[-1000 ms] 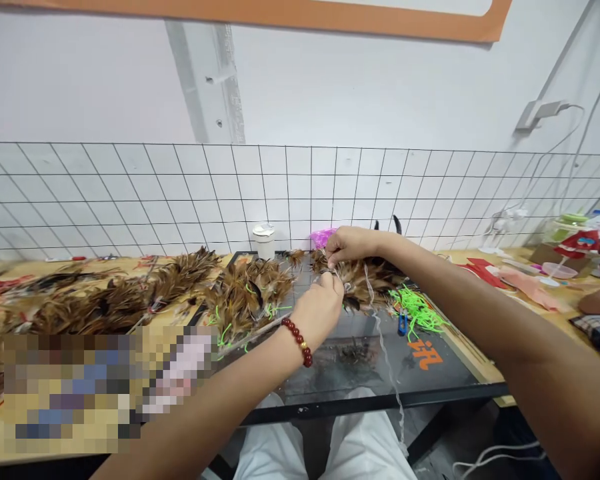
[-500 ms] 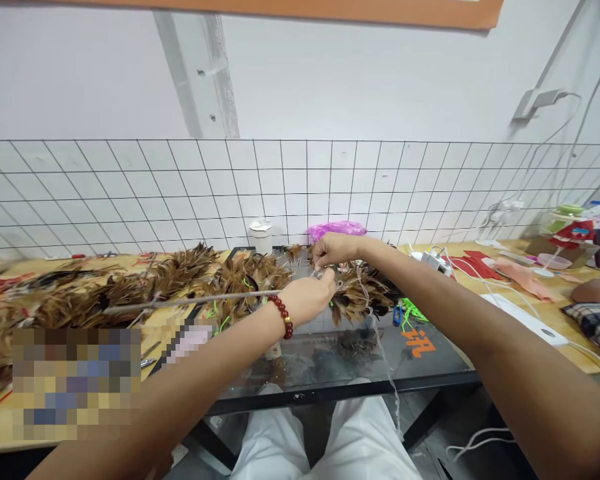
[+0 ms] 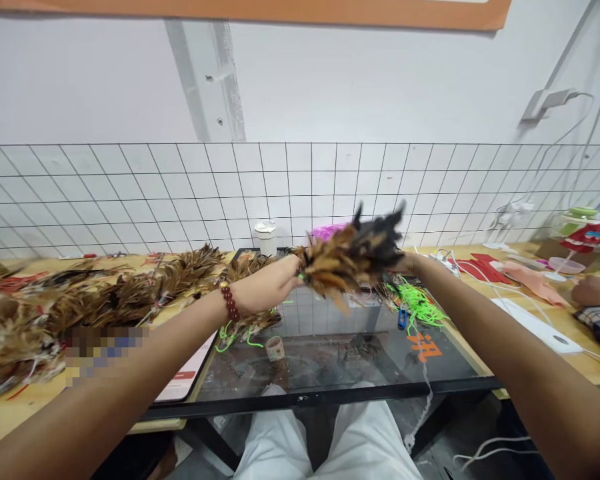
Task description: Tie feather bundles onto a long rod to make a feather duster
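A bundle of brown and black feathers (image 3: 347, 257) is held up above the dark glass-topped table (image 3: 310, 373), a little blurred by motion. My left hand (image 3: 275, 283), with a red bead bracelet at the wrist, grips the bundle's left end. My right hand (image 3: 405, 263) is at its right end, mostly behind the dark feathers, so its fingers cannot be made out. Green cords (image 3: 417, 303) lie on the table just below my right hand. More brown feathers (image 3: 247, 267) lie behind and below my left forearm.
Feather garlands (image 3: 105, 297) cover the wooden table at left. A white cup (image 3: 266, 238) and a pink plastic bag (image 3: 327, 231) stand at the back. A tape roll (image 3: 275, 348) lies on the glass. At right are a white device (image 3: 535, 327), red cloth (image 3: 480, 267) and a person's hand (image 3: 595, 292).
The feather bundle has risen off the table between my hands. My left hand has moved left and my right hand right. The green cords, tape roll and a tablet are now more exposed.
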Demonstrator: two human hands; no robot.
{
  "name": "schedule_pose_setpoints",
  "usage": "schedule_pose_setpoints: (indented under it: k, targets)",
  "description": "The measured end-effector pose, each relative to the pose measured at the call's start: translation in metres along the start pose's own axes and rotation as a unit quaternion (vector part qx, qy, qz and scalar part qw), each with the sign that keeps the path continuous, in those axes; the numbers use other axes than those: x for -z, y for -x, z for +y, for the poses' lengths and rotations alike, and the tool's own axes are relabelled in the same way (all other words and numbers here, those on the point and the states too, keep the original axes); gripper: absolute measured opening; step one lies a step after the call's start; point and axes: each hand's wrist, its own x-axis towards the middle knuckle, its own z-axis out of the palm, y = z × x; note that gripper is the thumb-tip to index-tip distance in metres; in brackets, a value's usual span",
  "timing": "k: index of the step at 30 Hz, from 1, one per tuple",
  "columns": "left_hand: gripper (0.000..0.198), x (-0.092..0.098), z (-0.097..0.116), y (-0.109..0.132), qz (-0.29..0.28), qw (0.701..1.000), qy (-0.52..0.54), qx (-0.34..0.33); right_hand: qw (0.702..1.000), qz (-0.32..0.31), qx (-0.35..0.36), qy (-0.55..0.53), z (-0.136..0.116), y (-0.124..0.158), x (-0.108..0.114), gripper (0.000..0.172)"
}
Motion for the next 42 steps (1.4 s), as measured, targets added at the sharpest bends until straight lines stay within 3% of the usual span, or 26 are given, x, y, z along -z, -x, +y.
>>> schedule_pose_setpoints:
  k: [1, 3, 5, 9, 13, 15, 21, 25, 28, 31, 33, 38, 40, 42]
  targets:
    - [0.013, 0.0, -0.004, -0.006, 0.039, 0.998, 0.042, 0.03, 0.994, -0.105, -0.018, 0.011, 0.002, 0.004, -0.002, 0.026]
    - [0.013, -0.002, -0.015, -0.018, 0.111, 0.981, 0.109, 0.117, 0.95, -0.306, -0.054, 0.025, 0.001, 0.01, -0.007, 0.028]
    - [0.014, -0.003, -0.027, -0.03, 0.172, 0.953, 0.165, 0.184, 0.922, -0.383, -0.057, 0.007, -0.002, 0.014, -0.013, 0.031]
    - [0.018, 0.003, -0.042, -0.042, 0.232, 0.88, 0.324, 0.258, 0.942, -0.333, -0.013, -0.029, -0.009, 0.025, -0.022, 0.035]
    - [0.023, 0.015, -0.051, -0.037, 0.185, 0.767, 0.54, 0.292, 0.976, -0.217, -0.001, 0.016, -0.007, 0.033, -0.02, 0.034]
    - [0.021, 0.015, -0.057, -0.03, 0.166, 0.738, 0.591, 0.281, 0.986, -0.159, -0.011, 0.058, -0.004, 0.033, -0.015, 0.034]
    - [0.02, 0.0, -0.068, -0.01, 0.129, 0.709, 0.63, 0.29, 0.984, -0.029, -0.017, 0.173, 0.01, 0.019, 0.003, 0.031]
    - [0.025, -0.006, -0.069, 0.004, 0.067, 0.693, 0.668, 0.264, 0.973, -0.024, -0.039, 0.228, 0.024, 0.014, -0.002, 0.03]
    - [0.021, -0.011, -0.072, 0.014, 0.084, 0.728, 0.638, 0.235, 0.965, -0.071, -0.051, 0.245, 0.037, 0.019, -0.018, 0.029]
    - [0.023, -0.021, -0.077, 0.02, 0.162, 0.789, 0.551, 0.217, 0.958, -0.12, -0.056, 0.253, 0.047, 0.027, -0.035, 0.029]
    - [0.026, -0.026, -0.077, 0.022, 0.206, 0.802, 0.519, 0.213, 0.955, -0.141, -0.062, 0.255, 0.05, 0.033, -0.046, 0.03]
    - [0.021, -0.022, -0.075, 0.025, 0.22, 0.745, 0.57, 0.269, 0.947, -0.208, -0.05, 0.241, 0.049, 0.044, -0.067, 0.029]
    - [0.02, -0.017, -0.077, 0.029, 0.225, 0.726, 0.583, 0.288, 0.932, -0.284, -0.049, 0.218, 0.048, 0.046, -0.074, 0.026]
    - [0.021, -0.013, -0.079, 0.036, 0.237, 0.719, 0.58, 0.301, 0.899, -0.4, -0.045, 0.174, 0.044, 0.045, -0.08, 0.024]
